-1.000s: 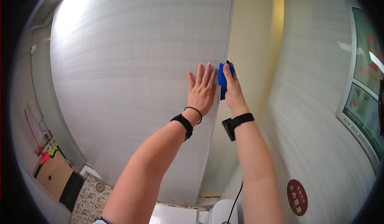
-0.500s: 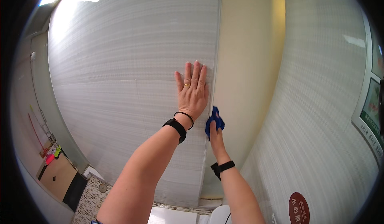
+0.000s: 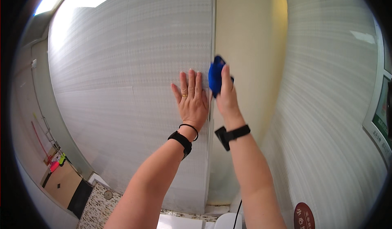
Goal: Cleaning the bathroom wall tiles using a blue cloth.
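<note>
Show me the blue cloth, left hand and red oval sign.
Blue cloth (image 3: 214,78): head view, middle of the fabric.
Left hand (image 3: 192,106): head view, back of the hand.
Red oval sign (image 3: 304,216): head view, its visible face.

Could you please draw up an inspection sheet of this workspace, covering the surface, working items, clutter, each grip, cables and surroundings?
Surface: grey patterned panel, upright, with a cream strip beyond its right edge.
Job's things: blue cloth, bunched at that edge; blur hides the exact contact.
Clutter: long-handled tools with pink and yellow-green parts, far left.
Grippers: left grip open, laid flat against the panel; right grip closed on the cloth.
Cables: thin black cable at the lower edge, beside the right forearm.
Surroundings: dark red oval sign and framed board on the right wall.
</note>
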`<state>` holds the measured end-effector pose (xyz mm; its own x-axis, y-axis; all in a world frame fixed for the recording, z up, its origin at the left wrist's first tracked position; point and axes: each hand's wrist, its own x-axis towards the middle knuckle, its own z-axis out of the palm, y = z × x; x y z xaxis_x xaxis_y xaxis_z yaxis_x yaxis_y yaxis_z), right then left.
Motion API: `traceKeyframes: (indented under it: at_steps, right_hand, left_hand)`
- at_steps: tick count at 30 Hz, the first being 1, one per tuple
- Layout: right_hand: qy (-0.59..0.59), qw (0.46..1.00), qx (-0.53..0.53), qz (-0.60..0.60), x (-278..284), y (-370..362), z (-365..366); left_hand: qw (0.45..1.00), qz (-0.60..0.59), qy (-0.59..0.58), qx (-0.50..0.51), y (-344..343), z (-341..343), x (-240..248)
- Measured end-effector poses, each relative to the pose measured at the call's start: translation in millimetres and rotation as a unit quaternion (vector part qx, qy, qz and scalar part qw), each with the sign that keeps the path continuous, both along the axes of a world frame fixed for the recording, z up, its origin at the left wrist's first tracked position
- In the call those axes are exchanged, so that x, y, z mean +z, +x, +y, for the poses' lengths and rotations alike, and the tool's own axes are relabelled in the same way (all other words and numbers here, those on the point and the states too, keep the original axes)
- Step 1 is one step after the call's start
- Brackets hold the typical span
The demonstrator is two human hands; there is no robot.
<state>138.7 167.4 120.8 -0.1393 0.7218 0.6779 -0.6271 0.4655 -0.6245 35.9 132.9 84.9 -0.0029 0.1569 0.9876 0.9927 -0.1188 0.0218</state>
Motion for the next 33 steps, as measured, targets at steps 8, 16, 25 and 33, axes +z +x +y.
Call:
traceKeyframes:
  at_steps: [8,16,25,33]
  right_hand:
    - [0.102,0.989,-0.081,0.072,-12,-12,14]
    - [0.024,0.982,-0.173,-0.072,-111,-9,-4]
    - [-0.129,0.957,-0.221,-0.136,-148,-11,2]
    - [0.113,0.884,-0.437,-0.123,-21,-1,12]
  left_hand:
    - [1.0,0.004,0.002,-0.009,5,2,-2]
    - [1.0,0.002,-0.018,0.001,1,7,-4]
    - [0.999,0.005,-0.031,-0.045,-3,16,-18]
    - [0.998,0.051,0.001,-0.045,-6,17,-31]
